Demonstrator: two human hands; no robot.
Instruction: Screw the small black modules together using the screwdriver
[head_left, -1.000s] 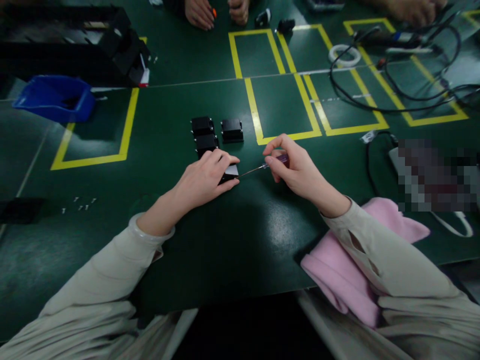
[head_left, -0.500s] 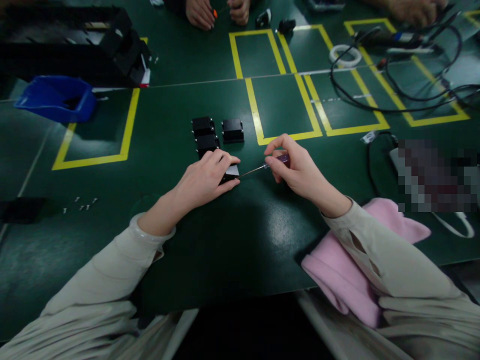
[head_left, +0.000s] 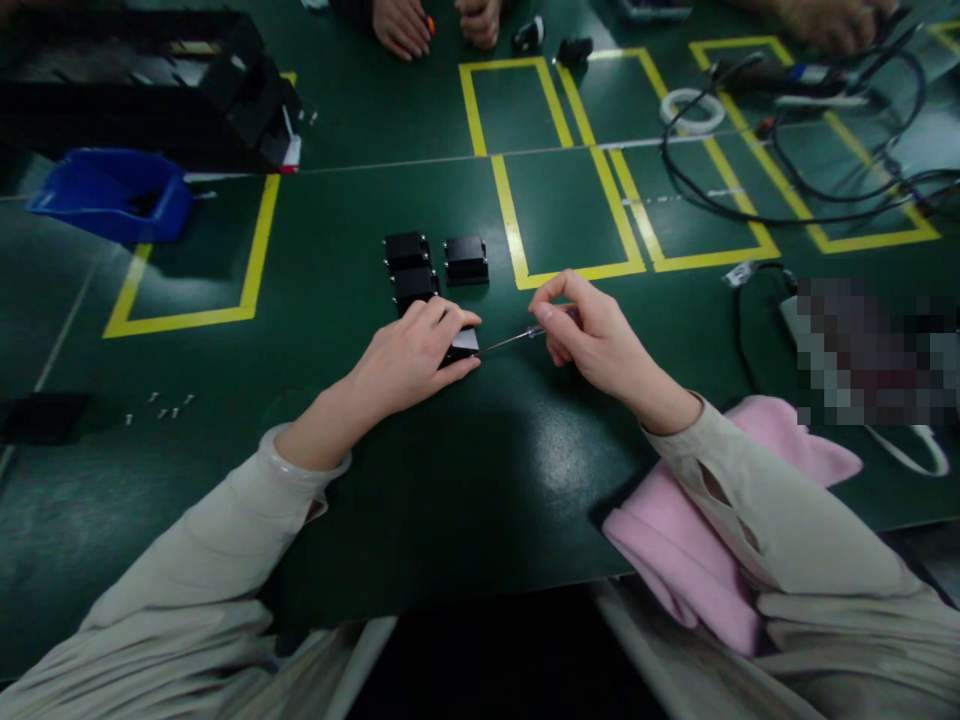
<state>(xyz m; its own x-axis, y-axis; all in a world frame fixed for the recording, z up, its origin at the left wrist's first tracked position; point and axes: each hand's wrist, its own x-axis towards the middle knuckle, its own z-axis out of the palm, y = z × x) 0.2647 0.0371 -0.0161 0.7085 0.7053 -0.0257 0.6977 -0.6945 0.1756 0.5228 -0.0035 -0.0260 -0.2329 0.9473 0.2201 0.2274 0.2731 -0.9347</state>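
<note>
You're at a dark green worktable (head_left: 465,470) marked out with yellow tape rectangles (head_left: 562,215), the light low and glancing off the mat in front of you. Your left hand (head_left: 409,360) lies flat over a small black block (head_left: 461,347), fingers curled down around it, pinning it to the mat with only its pale right end showing. Your right hand (head_left: 592,335) is just to the right of it, thumb and fingertips pinched on a slim screwdriver (head_left: 525,335); its thin shaft runs left and its tip sits at the block's exposed end. Just beyond your left knuckles, three more black blocks: two (head_left: 409,268) stacked one behind the other and touching your hand's far side, and one (head_left: 466,259) beside them on the right, so four blocks in all. A scatter of tiny screws (head_left: 161,406) lies well off to your left, too small to count surely. One blue bin (head_left: 112,195) is at far left, one pink cloth (head_left: 697,540) is under your right forearm at the table's edge, black cables (head_left: 787,180) loop across the far right, and one white tape roll (head_left: 690,108) lies among them. Across the table, two hands of another person (head_left: 439,22) are at work at the top edge.
</note>
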